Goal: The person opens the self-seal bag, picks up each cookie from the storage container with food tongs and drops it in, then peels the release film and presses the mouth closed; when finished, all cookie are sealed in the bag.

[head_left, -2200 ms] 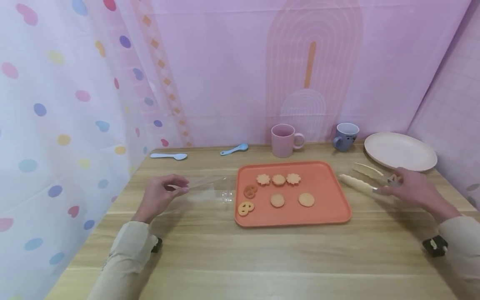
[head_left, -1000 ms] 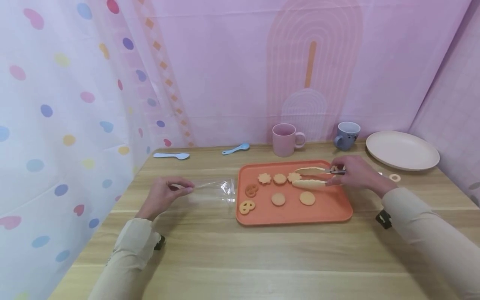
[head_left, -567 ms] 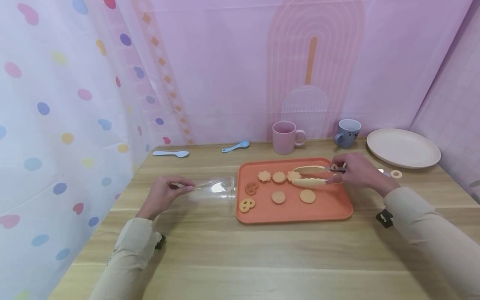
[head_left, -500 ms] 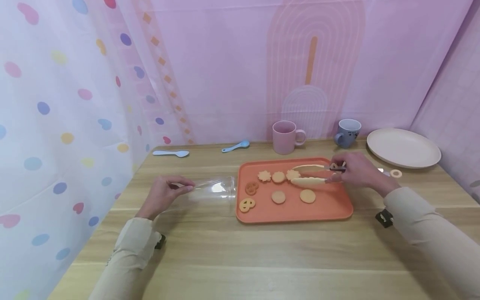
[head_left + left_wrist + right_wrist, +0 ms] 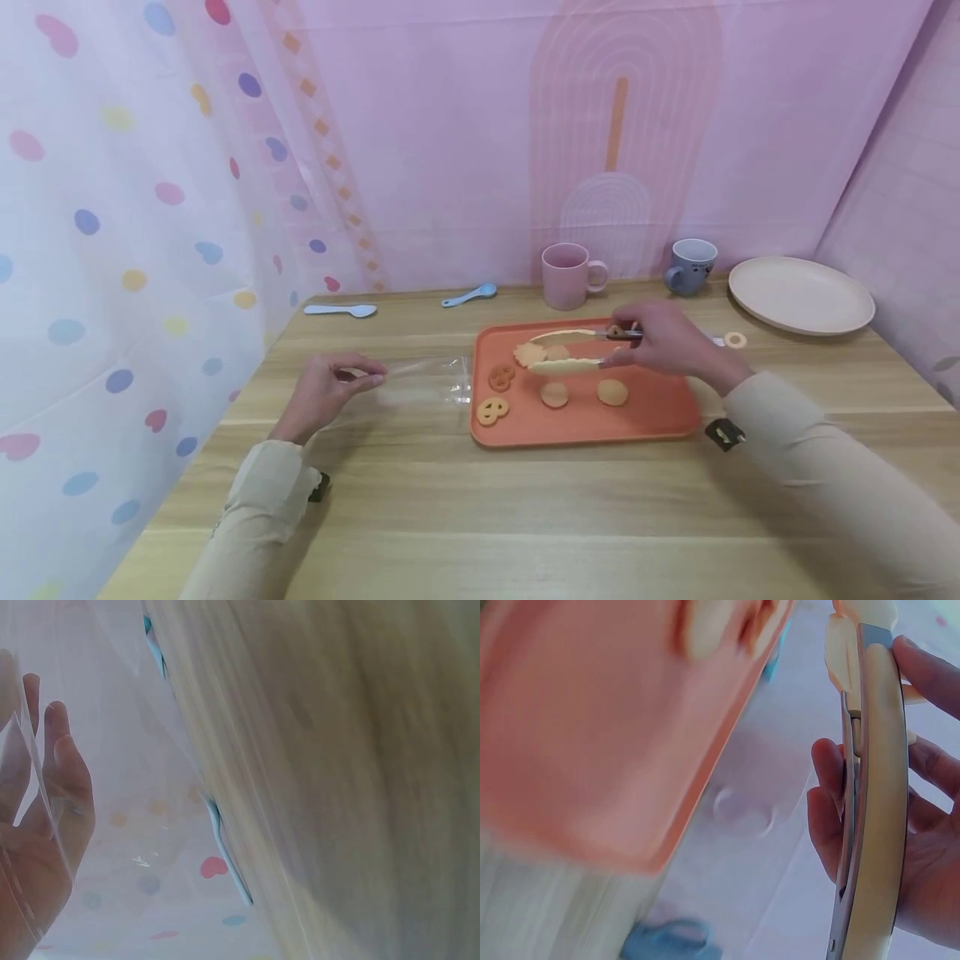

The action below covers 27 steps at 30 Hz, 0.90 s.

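Bearing an orange tray (image 5: 652,421), the wood-grained table (image 5: 480,517) fronts pink fabric (image 5: 442,142).

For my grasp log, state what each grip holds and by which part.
The right grip holds the tongs around the middle of their arms, behind the pale scalloped tips. The left grip pinches the clear plastic near its left end in the head view.

Wood-grain table (image 5: 420,517): pale spoon (image 5: 341,311) near its far left corner; rightward along the far edge, blue spoon (image 5: 469,296), pink mug (image 5: 564,283), blue-gray mug (image 5: 692,268); beige plate (image 5: 801,293) near the far right corner; orange tray (image 5: 581,427) farther in from the far edge.
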Tool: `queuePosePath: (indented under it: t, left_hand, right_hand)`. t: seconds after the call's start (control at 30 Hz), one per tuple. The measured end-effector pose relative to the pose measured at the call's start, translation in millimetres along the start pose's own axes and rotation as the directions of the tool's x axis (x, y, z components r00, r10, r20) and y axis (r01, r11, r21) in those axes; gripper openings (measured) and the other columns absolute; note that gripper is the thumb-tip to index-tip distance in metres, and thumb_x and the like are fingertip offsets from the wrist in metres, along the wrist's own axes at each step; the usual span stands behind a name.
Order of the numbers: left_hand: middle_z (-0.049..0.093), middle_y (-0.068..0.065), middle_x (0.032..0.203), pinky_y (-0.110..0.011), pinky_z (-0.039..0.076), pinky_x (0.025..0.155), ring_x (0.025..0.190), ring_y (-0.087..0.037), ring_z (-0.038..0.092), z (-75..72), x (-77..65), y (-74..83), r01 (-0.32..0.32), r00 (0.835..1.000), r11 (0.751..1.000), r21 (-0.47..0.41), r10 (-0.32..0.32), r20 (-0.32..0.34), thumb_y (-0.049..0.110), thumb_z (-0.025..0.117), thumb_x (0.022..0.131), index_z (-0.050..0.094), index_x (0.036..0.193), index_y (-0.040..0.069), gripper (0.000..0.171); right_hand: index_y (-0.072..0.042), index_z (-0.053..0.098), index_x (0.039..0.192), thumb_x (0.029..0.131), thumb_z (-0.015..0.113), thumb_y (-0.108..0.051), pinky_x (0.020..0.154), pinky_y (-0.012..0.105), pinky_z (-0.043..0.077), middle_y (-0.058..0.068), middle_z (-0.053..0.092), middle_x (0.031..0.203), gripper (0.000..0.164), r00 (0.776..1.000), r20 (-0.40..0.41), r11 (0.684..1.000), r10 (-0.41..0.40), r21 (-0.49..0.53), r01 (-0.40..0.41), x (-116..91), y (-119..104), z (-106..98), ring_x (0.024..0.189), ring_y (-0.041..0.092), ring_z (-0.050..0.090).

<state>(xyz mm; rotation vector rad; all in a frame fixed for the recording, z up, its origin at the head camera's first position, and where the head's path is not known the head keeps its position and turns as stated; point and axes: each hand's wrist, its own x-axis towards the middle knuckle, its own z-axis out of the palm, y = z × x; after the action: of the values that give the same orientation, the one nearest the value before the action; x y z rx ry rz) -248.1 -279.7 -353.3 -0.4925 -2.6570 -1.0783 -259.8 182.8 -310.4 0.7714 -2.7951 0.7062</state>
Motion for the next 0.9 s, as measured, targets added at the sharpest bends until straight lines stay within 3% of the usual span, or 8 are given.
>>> queuePosePath:
  t: [0.27, 0.53, 0.73, 0.9]
  left_hand:
    - [0.074, -0.002, 0.091, -0.019, 0.054, 0.071, 0.084, -0.011, 0.066, 1.7, -0.8, -0.8, 0.017, 1.0, 1.0, 0.019, -0.017, -0.019, 0.026, 0.073, 0.078, 0.074, 0.089, 0.016, 0.014]
    - [0.074, -0.003, 0.091, -0.02, 0.054, 0.07, 0.082, -0.01, 0.066, 3.4, 0.1, 2.3, -0.003, 0.999, 1.0, 0.03, 0.004, -0.032, 0.018, 0.073, 0.078, 0.074, 0.088, 0.015, 0.011]
    - [0.073, -0.008, 0.089, -0.022, 0.055, 0.069, 0.082, -0.013, 0.066, 1.3, -4.6, 23.5, -0.022, 0.999, 0.998, 0.051, 0.023, -0.028, 0.008, 0.072, 0.078, 0.074, 0.087, 0.008, 0.009]
    - [0.073, -0.008, 0.087, -0.021, 0.055, 0.07, 0.082, -0.018, 0.067, 1.4, -5.8, 35.1, -0.029, 0.999, 0.998, 0.051, 0.03, -0.018, 0.007, 0.072, 0.078, 0.074, 0.085, 0.008, 0.007]
  right_hand:
    - [-0.022, 0.063, 0.078, 0.063, 0.082, -0.041, 0.058, 0.025, 0.039, -0.001, 0.059, 0.07, 0.031, 0.997, 0.067, 0.997, -0.026, 0.071, 0.021, 21.2, -39.1, 24.4, 0.065, 0.012, 0.047]
    - [-0.013, 0.066, 0.087, 0.066, 0.081, -0.044, 0.061, 0.025, 0.04, 0.003, 0.064, 0.079, 0.04, 0.992, 0.122, 0.998, -0.028, 0.056, 0.021, 40.3, -58.2, 45.9, 0.07, 0.014, 0.049]
    - [-0.013, 0.066, 0.083, 0.065, 0.081, -0.043, 0.058, 0.024, 0.039, -0.001, 0.06, 0.072, 0.038, 0.986, 0.167, 0.998, -0.019, 0.062, 0.009, 53.2, -68.4, 59.6, 0.068, 0.013, 0.048]
    - [-0.019, 0.061, 0.074, 0.064, 0.081, -0.045, 0.057, 0.023, 0.04, -0.004, 0.056, 0.068, 0.035, 0.981, 0.194, 0.996, -0.026, 0.093, 0.008, 64.4, -77.1, 72.1, 0.066, 0.012, 0.048]
